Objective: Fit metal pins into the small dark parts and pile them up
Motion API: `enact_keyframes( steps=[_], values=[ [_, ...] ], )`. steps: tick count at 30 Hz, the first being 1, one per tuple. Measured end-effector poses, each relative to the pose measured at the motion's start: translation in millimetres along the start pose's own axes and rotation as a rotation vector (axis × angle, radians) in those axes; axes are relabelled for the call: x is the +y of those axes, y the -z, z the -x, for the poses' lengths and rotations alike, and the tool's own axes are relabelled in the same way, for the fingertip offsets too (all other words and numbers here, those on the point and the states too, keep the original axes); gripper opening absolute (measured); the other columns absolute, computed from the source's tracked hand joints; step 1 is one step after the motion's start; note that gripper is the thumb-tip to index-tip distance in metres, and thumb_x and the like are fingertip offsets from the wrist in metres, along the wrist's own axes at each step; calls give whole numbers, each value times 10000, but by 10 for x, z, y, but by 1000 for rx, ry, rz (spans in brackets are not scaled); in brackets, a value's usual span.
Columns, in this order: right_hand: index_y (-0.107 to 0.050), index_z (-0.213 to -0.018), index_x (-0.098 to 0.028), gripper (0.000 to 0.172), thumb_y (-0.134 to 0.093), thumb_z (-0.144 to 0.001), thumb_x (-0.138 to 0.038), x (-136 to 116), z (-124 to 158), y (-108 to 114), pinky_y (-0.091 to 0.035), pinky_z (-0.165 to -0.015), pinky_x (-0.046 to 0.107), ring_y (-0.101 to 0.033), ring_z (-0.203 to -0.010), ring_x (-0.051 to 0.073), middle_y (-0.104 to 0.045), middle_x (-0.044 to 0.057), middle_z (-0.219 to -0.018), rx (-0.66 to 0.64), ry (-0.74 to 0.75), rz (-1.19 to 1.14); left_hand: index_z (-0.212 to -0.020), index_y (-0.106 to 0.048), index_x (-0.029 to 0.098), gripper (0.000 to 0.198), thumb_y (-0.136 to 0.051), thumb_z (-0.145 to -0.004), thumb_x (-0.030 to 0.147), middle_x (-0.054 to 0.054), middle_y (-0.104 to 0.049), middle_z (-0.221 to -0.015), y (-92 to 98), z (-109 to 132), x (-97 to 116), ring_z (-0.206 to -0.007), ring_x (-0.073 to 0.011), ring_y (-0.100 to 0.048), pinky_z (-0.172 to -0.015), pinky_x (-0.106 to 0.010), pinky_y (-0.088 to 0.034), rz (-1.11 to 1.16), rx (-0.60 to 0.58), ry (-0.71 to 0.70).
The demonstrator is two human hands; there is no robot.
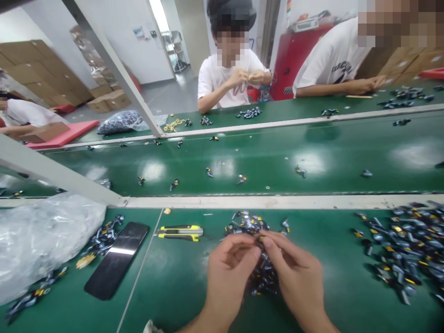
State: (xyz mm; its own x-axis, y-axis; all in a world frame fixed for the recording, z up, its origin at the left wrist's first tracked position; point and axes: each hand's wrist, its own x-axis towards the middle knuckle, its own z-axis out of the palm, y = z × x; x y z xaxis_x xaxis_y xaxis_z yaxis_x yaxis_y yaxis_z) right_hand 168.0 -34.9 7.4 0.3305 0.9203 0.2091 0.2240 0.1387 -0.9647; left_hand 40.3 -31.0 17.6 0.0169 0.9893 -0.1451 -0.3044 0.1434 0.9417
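The left hand [229,277] and right hand [294,277] worked together over a tangled cluster of small black-and-silver parts [265,273], which lay near the middle of the green bench belt's [166,296] near edge. The fingers of both hands were curled and closed, their tips nearly meeting above the cluster; whatever they pinched was too small to make out. A yellow-and-black utility knife [180,232] lay just left of the cluster, with a black smartphone [116,260] further left, beside a clear plastic bag [45,245]. A large heap of similar parts [405,249] covered the belt's right end. Beyond the belt's far rail, scattered parts rode a second green belt [263,162]. Across the line, a co-worker in a white T-shirt [229,78] held something small in both hands.
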Motion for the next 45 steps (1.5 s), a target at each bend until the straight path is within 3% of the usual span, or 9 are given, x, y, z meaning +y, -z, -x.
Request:
enact_keyframes(
  steps=[7, 13, 18, 23, 29, 34, 36, 39, 45],
  values=[
    [-851, -967, -284, 168, -710, -884, -246, 14, 23, 18, -646, -816, 351, -794, -859, 252, -842, 39, -960, -26, 25, 39, -1008, -786, 231, 173, -700, -896, 130, -37, -747, -995, 52, 11, -27, -947, -160, -708, -887, -253, -583, -510, -7, -369],
    [-836, -1053, -294, 215, -679, -911, -250, 9, 31, 28, -648, -814, 338, -790, -918, 253, -832, 42, -1040, -119, 47, 29, -1181, -761, 203, 297, -625, -940, 94, -79, -723, -1051, 89, 12, -41, -945, -171, -712, -860, -271, -613, -639, -29, -588],
    [-838, -1041, -296, 208, -694, -899, -252, 9, 38, 29, -652, -799, 330, -791, -887, 244, -836, 46, -1006, -78, 4, 6, -1273, -717, 204, 364, -623, -939, 91, -102, -706, -1115, 117, -4, -42, -973, -185, -718, -861, -279, -627, -658, -109, -645],
    [-833, -1059, -306, 234, -703, -879, -231, -20, -2, 49, -662, -776, 304, -787, -934, 238, -824, 50, -1067, -199, -64, -115, -1222, -740, 192, 329, -610, -942, 78, -96, -724, -1090, 149, -86, 57, -990, -184, -720, -894, -282, -621, -724, -103, -628],
    [-854, -954, -326, 212, -774, -813, -189, -7, -55, 71, -663, -773, 279, -794, -885, 222, -837, 33, -978, -223, -145, -277, -1186, -748, 146, 357, -653, -876, -2, -101, -728, -1055, 167, -99, 79, -939, -165, -735, -875, -232, -619, -733, -88, -793],
    [-848, -829, -258, 64, -835, -778, -294, -19, -74, 88, -654, -574, 262, -755, -611, 180, -821, 47, -859, -237, -227, -398, -1219, -741, 186, 357, -650, -909, 35, -86, -710, -1047, 184, -84, 92, -875, -155, -739, -757, -218, -631, -654, -162, -758],
    [-832, -849, -226, 124, -836, -783, -331, -41, -72, 85, -636, -517, 258, -714, -512, 161, -796, 37, -740, -245, -283, -426, -1255, -724, 195, 379, -619, -927, 37, -93, -702, -1081, 189, -76, 98, -886, -160, -737, -756, -230, -632, -641, -190, -712],
    [-830, -950, -200, 210, -825, -799, -346, -61, -67, 80, -651, -572, 264, -745, -557, 190, -769, 32, -624, -252, -337, -395, -1278, -714, 192, 389, -585, -943, 41, -107, -696, -1134, 184, -66, 107, -929, -167, -736, -810, -249, -630, -613, -229, -635],
    [-857, -898, -268, 109, -811, -800, -260, -61, -64, 72, -651, -604, 224, -754, -616, 164, -828, 33, -878, -188, -224, -353, -1081, -813, 222, 238, -711, -896, 111, -53, -773, -1046, 139, -74, 153, -900, -146, -749, -820, -206, -622, -495, -151, -399]
  ],
)
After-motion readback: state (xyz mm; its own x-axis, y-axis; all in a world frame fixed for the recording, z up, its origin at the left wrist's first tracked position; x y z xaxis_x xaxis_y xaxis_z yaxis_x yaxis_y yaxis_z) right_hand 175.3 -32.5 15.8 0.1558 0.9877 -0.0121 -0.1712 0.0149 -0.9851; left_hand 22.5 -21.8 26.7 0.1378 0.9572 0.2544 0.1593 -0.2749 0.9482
